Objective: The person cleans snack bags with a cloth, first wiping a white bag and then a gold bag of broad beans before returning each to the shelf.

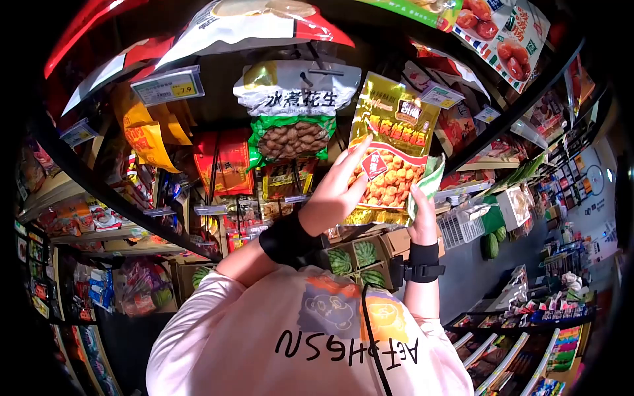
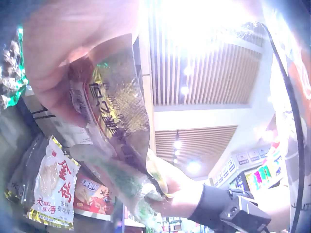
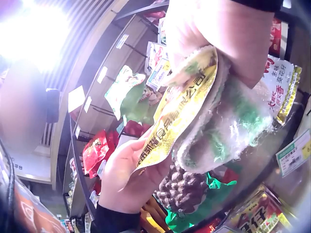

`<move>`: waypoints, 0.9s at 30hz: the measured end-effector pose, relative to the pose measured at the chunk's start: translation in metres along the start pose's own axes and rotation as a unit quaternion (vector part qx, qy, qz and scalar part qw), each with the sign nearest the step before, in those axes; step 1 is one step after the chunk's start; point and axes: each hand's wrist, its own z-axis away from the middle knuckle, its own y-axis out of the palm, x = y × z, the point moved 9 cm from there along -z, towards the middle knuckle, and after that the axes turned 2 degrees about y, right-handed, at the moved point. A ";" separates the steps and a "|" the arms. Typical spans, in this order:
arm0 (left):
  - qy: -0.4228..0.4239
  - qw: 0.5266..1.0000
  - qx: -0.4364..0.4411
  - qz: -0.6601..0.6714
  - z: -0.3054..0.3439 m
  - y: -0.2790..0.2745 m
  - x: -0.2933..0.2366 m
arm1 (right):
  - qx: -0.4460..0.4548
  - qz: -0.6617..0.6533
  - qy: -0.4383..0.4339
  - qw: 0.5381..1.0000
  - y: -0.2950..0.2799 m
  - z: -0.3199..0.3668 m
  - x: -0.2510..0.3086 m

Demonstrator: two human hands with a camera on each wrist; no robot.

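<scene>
A gold snack bag (image 1: 395, 177), printed with a picture of orange-brown coated nuts or beans, is held upright before the chest. My left hand (image 1: 333, 201) grips its left lower side, with fingers lying across the printed front. On the opposite edge, my right hand (image 1: 422, 221) holds the bag together with a fuzzy green-and-white cloth (image 3: 243, 116). That cloth hangs down behind the bag's side in the right wrist view. The bag's gold back (image 2: 124, 104) faces the left wrist camera. Part of the right fingers is hidden behind bag and cloth.
Straight ahead, a boiled-peanut bag (image 1: 294, 135) hangs on a rack hook. Price tags (image 1: 168, 86) jut out from the dark shelf rails. Large bags overhang at the top. Watermelons (image 1: 365, 252) sit in boxes below the arms, and a white crate (image 1: 460, 228) stands at the right.
</scene>
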 end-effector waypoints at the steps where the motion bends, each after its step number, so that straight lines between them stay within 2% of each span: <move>1: -0.003 1.000 -0.002 -0.007 0.000 -0.002 0.001 | -0.002 -0.004 0.003 1.000 -0.001 -0.001 -0.003; 12: 0.092 0.996 0.001 0.000 -0.005 -0.005 0.003 | -0.032 -0.004 -0.029 0.999 -0.008 0.002 -0.017; 20: 0.108 0.994 -0.012 -0.004 -0.022 -0.006 0.019 | -0.043 -0.037 -0.024 0.998 -0.006 -0.015 -0.018; 24: 0.099 0.995 -0.013 0.024 -0.028 -0.006 0.023 | -0.078 -0.065 -0.022 0.995 -0.014 -0.030 -0.016; 27: 0.107 0.994 -0.024 0.011 -0.029 -0.007 0.025 | -0.158 0.066 -0.110 0.979 -0.037 -0.031 0.009</move>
